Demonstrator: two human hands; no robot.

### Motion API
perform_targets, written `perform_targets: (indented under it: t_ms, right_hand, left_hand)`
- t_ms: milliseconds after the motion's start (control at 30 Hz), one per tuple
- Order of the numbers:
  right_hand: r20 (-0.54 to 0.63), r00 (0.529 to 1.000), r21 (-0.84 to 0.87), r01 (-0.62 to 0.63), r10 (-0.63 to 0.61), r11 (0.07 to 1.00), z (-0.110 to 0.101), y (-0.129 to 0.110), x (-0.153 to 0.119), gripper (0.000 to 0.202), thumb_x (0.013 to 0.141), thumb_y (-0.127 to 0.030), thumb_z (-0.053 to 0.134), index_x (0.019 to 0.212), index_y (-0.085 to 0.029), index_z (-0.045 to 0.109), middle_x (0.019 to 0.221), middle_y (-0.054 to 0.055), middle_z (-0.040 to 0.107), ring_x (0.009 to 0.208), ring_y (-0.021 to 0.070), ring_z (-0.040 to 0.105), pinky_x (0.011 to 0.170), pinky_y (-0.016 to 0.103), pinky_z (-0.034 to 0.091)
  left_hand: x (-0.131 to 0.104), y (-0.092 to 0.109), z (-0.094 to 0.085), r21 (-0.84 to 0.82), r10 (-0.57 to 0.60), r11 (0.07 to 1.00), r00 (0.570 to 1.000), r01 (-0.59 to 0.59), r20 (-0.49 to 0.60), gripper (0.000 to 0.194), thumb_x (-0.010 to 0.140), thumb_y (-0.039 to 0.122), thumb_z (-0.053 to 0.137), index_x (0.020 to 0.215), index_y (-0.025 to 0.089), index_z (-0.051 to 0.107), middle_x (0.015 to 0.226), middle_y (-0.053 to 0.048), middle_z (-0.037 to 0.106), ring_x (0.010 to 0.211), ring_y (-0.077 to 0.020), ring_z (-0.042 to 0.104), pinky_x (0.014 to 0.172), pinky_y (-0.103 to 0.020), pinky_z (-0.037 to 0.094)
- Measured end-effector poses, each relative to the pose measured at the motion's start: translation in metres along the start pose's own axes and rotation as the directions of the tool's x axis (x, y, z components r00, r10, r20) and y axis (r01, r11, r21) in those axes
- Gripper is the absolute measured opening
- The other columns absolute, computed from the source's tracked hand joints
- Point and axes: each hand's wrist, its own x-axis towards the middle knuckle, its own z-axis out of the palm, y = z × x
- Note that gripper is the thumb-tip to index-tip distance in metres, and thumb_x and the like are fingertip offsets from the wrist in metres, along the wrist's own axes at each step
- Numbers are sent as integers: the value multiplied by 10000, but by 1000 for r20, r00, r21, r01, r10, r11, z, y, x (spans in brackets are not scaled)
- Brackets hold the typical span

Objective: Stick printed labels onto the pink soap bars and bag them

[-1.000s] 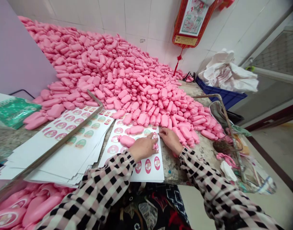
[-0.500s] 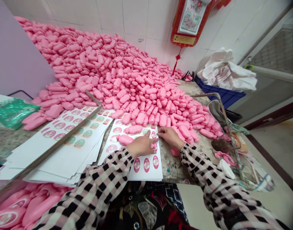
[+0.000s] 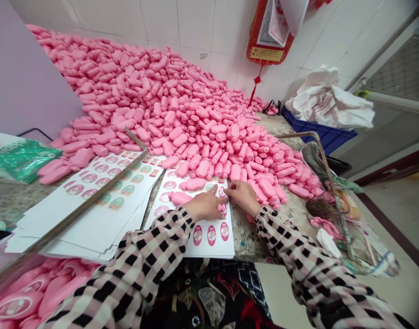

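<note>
A sheet of oval stickers (image 3: 211, 249) lies in front of me, its labels pink and white with a few green. My left hand (image 3: 205, 205) rests over its middle, thumb and index finger stretched toward the right edge. The neck of a small pink plastic bottle (image 3: 221, 207) pokes out from under its curled fingers; the palm hides the body. At the sheet's upper right edge, my right hand (image 3: 241, 195) pinches an oval sticker (image 3: 222, 192), partly covered by the fingertips. Two pink bottles (image 3: 193, 183) lie on the sheet beyond my left hand.
A large heap of pink bottles (image 3: 154, 100) leans against the tiled wall. More sticker sheets (image 3: 89, 219) lie left under a metal bar (image 3: 92, 198). Labelled bottles (image 3: 20, 301) fill the lower left. A metal frame (image 3: 327, 169) and blue crate (image 3: 319, 132) stand right.
The view has shifted slightly. My right fingers have moved a little inward over the sheet's edge, onto the sticker. My left hand stays nearly in place.
</note>
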Motion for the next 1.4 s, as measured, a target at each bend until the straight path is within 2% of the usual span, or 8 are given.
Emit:
perform_targets:
  t_ms: [433, 600, 700, 800, 867, 1033, 1133, 1400]
  right_hand:
    - [-157, 987, 45, -26, 33, 999, -16, -11, -12, 233, 738, -445, 588, 687, -223, 634, 696, -10, 662, 618, 133, 549, 510, 245, 268]
    - [-187, 982, 244, 29, 18, 969, -23, -5, -15, 279, 713, -475, 608, 665, -200, 617, 630, -14, 626, 571, 127, 526, 499, 237, 302]
    - [-174, 985, 450, 80, 0, 889, -28, -8, -23, 298, 690, -479, 646, 662, -184, 606, 625, -12, 614, 567, 124, 513, 527, 242, 348]
    - [-156, 987, 652, 121, -24, 748, -38, -22, -39, 296, 673, -454, 689, 660, -174, 591, 631, -14, 592, 568, 114, 492, 552, 248, 371]
    - [-140, 989, 721, 128, -38, 681, -43, -34, -52, 283, 666, -424, 710, 652, -172, 582, 630, -20, 564, 573, 107, 476, 558, 246, 372]
    - [-93, 991, 725, 136, -100, 675, -37, -52, -75, 274, 671, -419, 715, 654, -174, 594, 610, -21, 550, 545, 101, 455, 530, 246, 365]
    - [-110, 985, 671, 172, -133, 721, -25, -53, -80, 276, 684, -439, 700, 669, -178, 611, 613, -12, 576, 539, 105, 468, 514, 244, 364]
    - [-109, 982, 601, 189, -155, 776, -16, -55, -82, 302, 672, -491, 676, 653, -197, 606, 623, 10, 615, 593, 143, 526, 526, 255, 407]
  left_hand:
    - [3, -6, 11, -37, 17, 999, 998, -19, -58, 551, 719, 457, 591, 1258, 366, 524, 1477, -131, 228, 923, -323, 618, 818, -451, 433]
    - [-3, -17, 31, -402, 49, 899, 954, -171, -297, 536, 644, 365, 699, 1172, 330, 609, 1373, -95, 424, 1080, -369, 536, 948, -485, 340]
    - [-15, -19, 39, -531, 12, 807, 907, -257, -421, 512, 708, 404, 663, 1198, 278, 582, 1313, -85, 497, 1195, -312, 451, 1011, -415, 299]
    - [-27, -15, 39, -761, -203, 573, 847, -304, -491, 453, 774, 511, 575, 1116, 215, 594, 1095, -91, 608, 1036, -243, 546, 885, -337, 412]
    - [-32, -10, 37, -892, -343, 298, 835, -338, -431, 487, 790, 592, 502, 1034, 180, 596, 839, -68, 619, 751, -183, 586, 673, -288, 463]
    - [-36, -1, 30, -823, -314, -498, 942, -272, -121, 500, 790, 622, 483, 973, 169, 588, 667, -10, 543, 525, -114, 508, 478, -233, 425]
    - [-38, 3, 29, -764, -293, -586, 949, -272, -113, 467, 808, 600, 476, 927, 167, 604, 745, -26, 587, 587, -132, 557, 502, -254, 464]
    - [-37, 6, 34, -768, -282, -576, 950, -278, -133, 522, 800, 608, 485, 974, 135, 622, 666, -11, 558, 534, -102, 525, 495, -222, 444]
